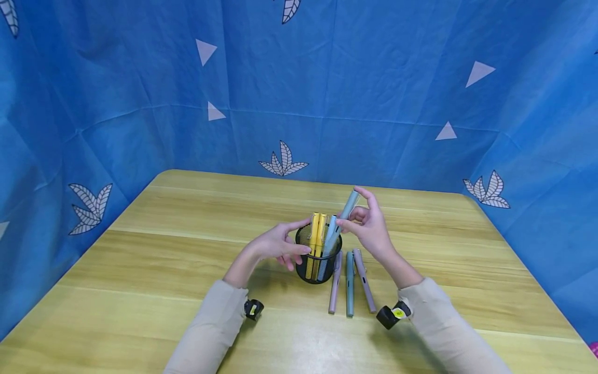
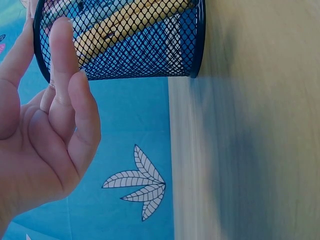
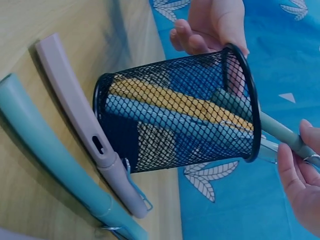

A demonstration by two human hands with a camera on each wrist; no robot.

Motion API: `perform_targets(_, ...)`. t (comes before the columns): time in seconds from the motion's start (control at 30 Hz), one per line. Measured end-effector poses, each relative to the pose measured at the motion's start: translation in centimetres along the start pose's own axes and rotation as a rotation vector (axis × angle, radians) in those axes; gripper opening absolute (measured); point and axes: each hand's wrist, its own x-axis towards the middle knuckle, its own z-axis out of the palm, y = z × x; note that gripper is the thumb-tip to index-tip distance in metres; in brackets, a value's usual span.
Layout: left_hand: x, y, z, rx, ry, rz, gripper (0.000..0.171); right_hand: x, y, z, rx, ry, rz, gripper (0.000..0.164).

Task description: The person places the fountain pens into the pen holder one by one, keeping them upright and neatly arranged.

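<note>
Viewing from the head, we grip the cup [image 1: 330, 266] at nine o'clock with our left hand [image 1: 277, 243] and, at two o'clock, pinch a green pen [image 1: 349, 203] in our right hand [image 1: 369, 228]. Left wrist: cup at eleven o'clock, yellow pens [image 2: 132, 25] inside. Right wrist: green pen partly inside cup, loose pens [image 3: 52, 150] at eight o'clock.

- Head view: high up, faces forward and down; farthest back, takes in tabletop [image 1: 163, 259], blue cloth [image 1: 327, 78] and both forearms.
- Left wrist view: low and close, tipped sideways, tabletop on picture right; faces mesh cup [image 1: 322, 258], cropped at top.
- Right wrist view: also low, close, tipped the other way, tabletop on picture left; whole cup fits.
- Overlap: cup in all three; left hand [image 1: 275, 243] and right hand [image 1: 371, 228] shared by head and right wrist.
</note>
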Motion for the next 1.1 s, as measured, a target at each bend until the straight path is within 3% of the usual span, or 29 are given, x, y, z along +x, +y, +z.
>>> perform_targets(0.6,0.1,-0.1,-0.1,-0.001,-0.007,0.011,0.075,-0.4,1.0,0.3,-0.061,-0.015,0.013,0.074)
perform_targets(1.1,0.1,-0.2,-0.1,-0.001,-0.003,0.008,0.075,-1.3,-0.2,0.8,-0.267,-0.028,-0.024,0.059)
